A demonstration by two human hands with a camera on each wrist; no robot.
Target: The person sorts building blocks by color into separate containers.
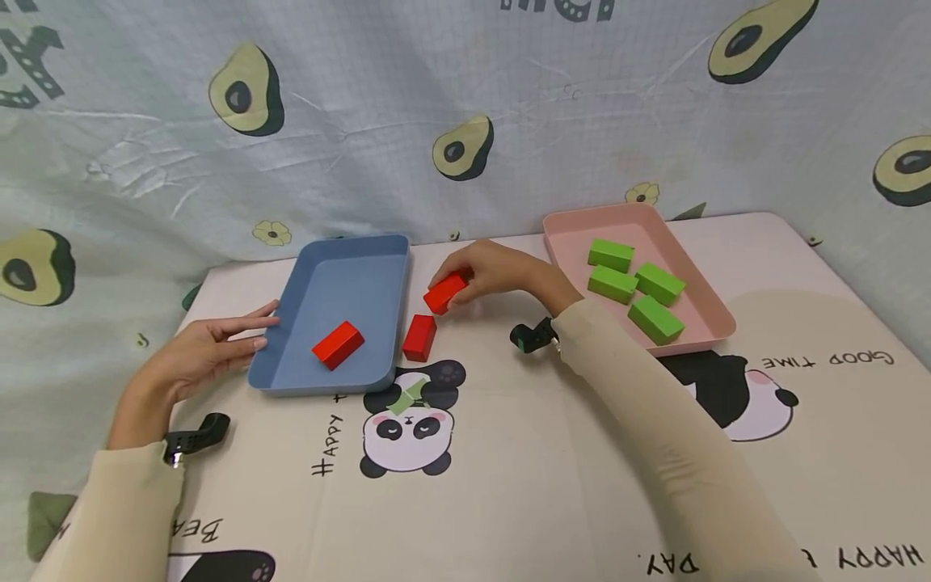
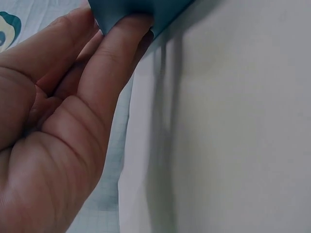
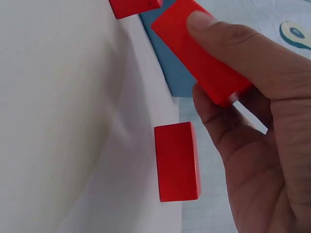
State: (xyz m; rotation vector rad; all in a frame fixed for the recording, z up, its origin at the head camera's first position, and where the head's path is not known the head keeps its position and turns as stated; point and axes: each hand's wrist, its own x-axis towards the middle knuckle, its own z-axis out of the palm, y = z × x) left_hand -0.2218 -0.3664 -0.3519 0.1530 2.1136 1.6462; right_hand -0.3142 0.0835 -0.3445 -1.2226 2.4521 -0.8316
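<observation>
My right hand (image 1: 489, 268) pinches a red block (image 3: 197, 46) between thumb and fingers, just right of the blue tray (image 1: 342, 271). Below that hand, close to the tray's right wall, another red block (image 1: 419, 338) lies on the table. A further red block (image 3: 177, 162) shows in the right wrist view and is hidden by the hand in the head view. Inside the blue tray, towards its front, lies one red block (image 1: 338, 345). With fingers extended, my left hand (image 1: 207, 353) touches the tray's left side; the left wrist view has its fingertips against the outer wall (image 2: 141, 12).
To the right stands a pink tray (image 1: 701, 303) holding several green blocks (image 1: 612, 284), partly behind my right forearm. A panda-print cloth (image 1: 509, 485) covers the table. Behind the table's back edge hangs an avocado-print sheet (image 1: 349, 121).
</observation>
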